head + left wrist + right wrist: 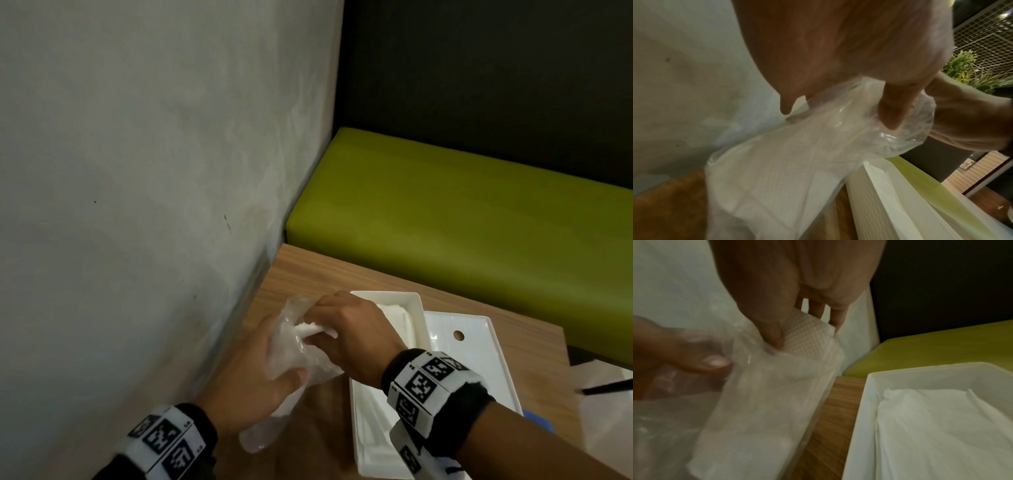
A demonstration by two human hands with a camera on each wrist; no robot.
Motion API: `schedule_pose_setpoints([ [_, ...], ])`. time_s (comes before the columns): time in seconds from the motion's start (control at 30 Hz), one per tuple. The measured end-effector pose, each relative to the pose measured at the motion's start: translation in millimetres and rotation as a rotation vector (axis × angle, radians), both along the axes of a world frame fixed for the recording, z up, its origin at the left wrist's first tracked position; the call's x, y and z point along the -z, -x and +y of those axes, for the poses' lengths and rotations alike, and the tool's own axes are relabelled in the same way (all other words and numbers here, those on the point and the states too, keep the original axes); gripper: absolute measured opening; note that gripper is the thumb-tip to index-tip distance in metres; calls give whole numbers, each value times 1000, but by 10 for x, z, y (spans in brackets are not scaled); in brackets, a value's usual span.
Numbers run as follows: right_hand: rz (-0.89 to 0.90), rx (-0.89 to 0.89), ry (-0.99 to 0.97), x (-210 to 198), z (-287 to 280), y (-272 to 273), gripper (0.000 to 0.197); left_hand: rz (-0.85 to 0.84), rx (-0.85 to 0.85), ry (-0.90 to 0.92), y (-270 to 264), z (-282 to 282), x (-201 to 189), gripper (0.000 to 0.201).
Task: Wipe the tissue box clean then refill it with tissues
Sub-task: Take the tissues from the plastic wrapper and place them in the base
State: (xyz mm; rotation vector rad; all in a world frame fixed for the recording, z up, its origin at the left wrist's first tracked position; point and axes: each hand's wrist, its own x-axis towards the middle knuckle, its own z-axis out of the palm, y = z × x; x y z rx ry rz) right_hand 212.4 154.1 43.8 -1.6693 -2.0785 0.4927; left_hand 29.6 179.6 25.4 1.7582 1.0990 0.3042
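Against the grey wall [137, 171], a green bench seat [462, 212] is running along the far edge of a wooden table [308, 274], and the table is carrying everything else. Near its right side, the white tissue box [416, 308] is sitting open, with a layer of white tissues [941, 418] lying flat inside it. Just beside the box on its right, a white lid [479, 342] with a round hole is lying on the table, touching or nearly touching the box; which of the two cannot be told.

Left of the box, a clear plastic bag [291, 363] is being held above the tabletop, its lower end reaching down toward the wood, and a folded stack of tissues [781, 170] is showing through the film. The left hand [253, 373] is grasping the bag from the wall side, its thumb pressing the plastic against the fingers. The right hand [346, 335] is reaching into the bag's open mouth and pinching the top of an embossed tissue wad [809, 339] between thumb and fingers. Both wrists are wearing black bands with black-and-white square markers [428, 387].
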Motion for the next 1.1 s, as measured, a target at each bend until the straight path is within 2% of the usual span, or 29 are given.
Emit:
schedule_pose_setpoints([
  [0.07,-11,14,-75,-45,-29,-24,9,39,-51,-63,-53,2,18,53],
  [0.13,-20,34,-127,-68,-58,-46,7,47,-91,-121,-94,-2,15,18],
  [0.17,-24,44,-137,-76,-76,-57,7,49,-103,-136,-110,-10,2,13],
  [0.23,-54,62,-143,-68,-122,-73,12,53,-116,-154,-115,-22,13,21],
  [0.33,-78,34,-65,-65,-170,-92,21,111,-108,-148,-107,-39,16,9],
  [0.37,-65,15,-15,-78,-169,-96,24,101,-104,-137,-96,-53,6,11],
  [0.47,-54,8,93,-117,-153,-109,38,24,-82,-115,-116,-97,-89,37],
  [0.6,-53,44,82,-144,-152,-119,52,-38,-85,-149,-156,-77,-108,41],
  [0.67,-31,20,55,-147,-165,-144,52,-52,-70,-169,-162,-63,-115,40],
  [0.83,-107,-1,26,-123,-153,-177,34,-92,-58,-203,-196,-83,-168,43],
  [0.97,-243,-21,45,-141,-148,-168,35,-108,-27,-180,-250,-98,-179,32],
  [1.1,-202,-11,85,-158,-194,-202,38,-17,-4,-159,-244,-44,-48,22],
])
